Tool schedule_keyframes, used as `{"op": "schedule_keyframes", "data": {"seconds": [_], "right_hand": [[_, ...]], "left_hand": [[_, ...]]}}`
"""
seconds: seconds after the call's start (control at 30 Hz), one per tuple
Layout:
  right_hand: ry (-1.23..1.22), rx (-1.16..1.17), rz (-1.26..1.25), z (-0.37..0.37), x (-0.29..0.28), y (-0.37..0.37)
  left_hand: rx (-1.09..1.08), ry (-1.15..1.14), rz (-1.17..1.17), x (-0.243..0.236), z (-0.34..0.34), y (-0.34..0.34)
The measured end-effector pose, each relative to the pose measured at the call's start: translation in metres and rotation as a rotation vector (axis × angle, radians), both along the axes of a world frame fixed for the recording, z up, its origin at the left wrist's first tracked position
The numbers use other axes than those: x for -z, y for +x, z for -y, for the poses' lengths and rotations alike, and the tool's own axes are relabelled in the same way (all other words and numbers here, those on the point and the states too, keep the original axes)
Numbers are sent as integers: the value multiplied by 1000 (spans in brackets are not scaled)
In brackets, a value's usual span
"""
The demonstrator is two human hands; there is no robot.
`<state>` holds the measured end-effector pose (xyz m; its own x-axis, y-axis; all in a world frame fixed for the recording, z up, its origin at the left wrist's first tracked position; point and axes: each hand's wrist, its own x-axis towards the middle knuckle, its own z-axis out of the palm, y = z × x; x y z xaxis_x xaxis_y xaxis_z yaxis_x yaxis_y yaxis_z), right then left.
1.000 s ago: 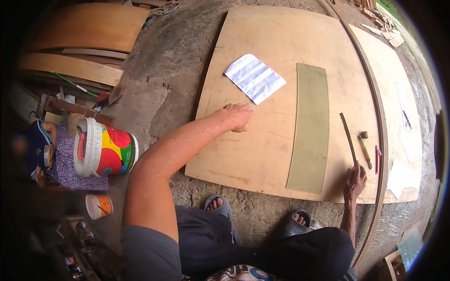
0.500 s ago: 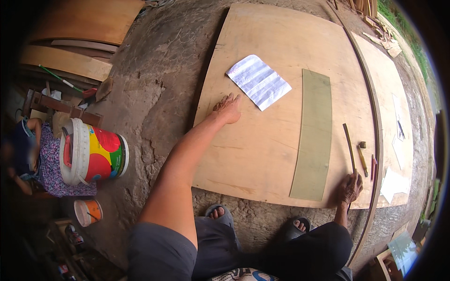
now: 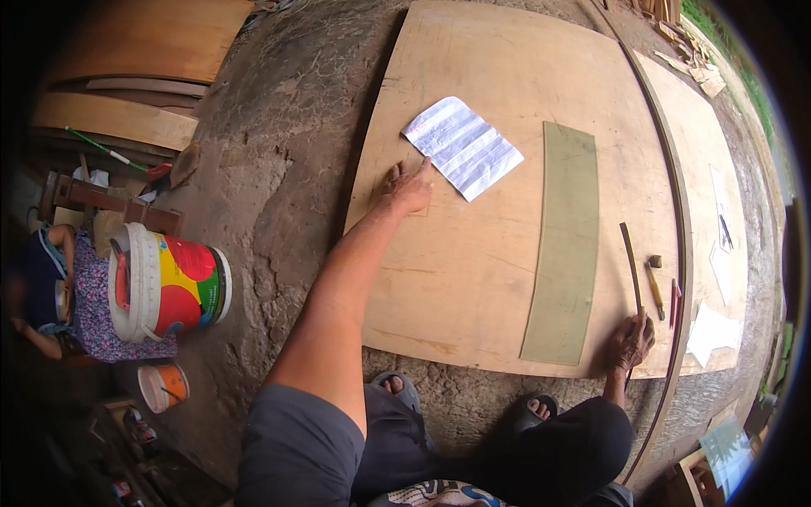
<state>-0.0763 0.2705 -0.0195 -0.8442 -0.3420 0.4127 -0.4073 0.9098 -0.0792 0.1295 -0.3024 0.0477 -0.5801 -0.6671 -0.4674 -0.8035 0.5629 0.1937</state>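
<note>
On a large plywood sheet lies a creased white paper with faint marks. My left hand rests at the paper's lower left edge, its index finger stretched out so the tip meets the paper; the other fingers are apart and nothing is in them. Near the sheet's front right, my right hand is closed around a thin dark strip that sticks out ahead of the fingers. Just beyond that hand lie a small hammer and a thin red pencil-like stick. A long olive-green panel lies between my hands.
A long narrow wooden strip runs along the sheet's right side, with white paper cutouts beyond it. At left stand a colourful bucket and a small orange-and-white tub, near a seated person. Boards are stacked at far left.
My left hand has shifted slightly, and its index fingertip has come to the paper's edge. The right hand stays put with the dark strip.
</note>
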Motion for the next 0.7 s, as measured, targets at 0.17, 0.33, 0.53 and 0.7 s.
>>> {"op": "schedule_keyframes", "data": {"seconds": [0.17,0.33,0.53,0.7], "right_hand": [[-16,-17,-16,0,-1,0],[-1,-11,-8,-1,-1,0],[-5,-7,-5,-2,1,-1],[2,-10,-5,-4,4,-4]], "left_hand": [[-26,-8,35,0,-2,-8],[-42,-5,71,4,0,-15],[-116,38,12,5,-1,-23],[-112,-28,66,8,-6,-26]]}}
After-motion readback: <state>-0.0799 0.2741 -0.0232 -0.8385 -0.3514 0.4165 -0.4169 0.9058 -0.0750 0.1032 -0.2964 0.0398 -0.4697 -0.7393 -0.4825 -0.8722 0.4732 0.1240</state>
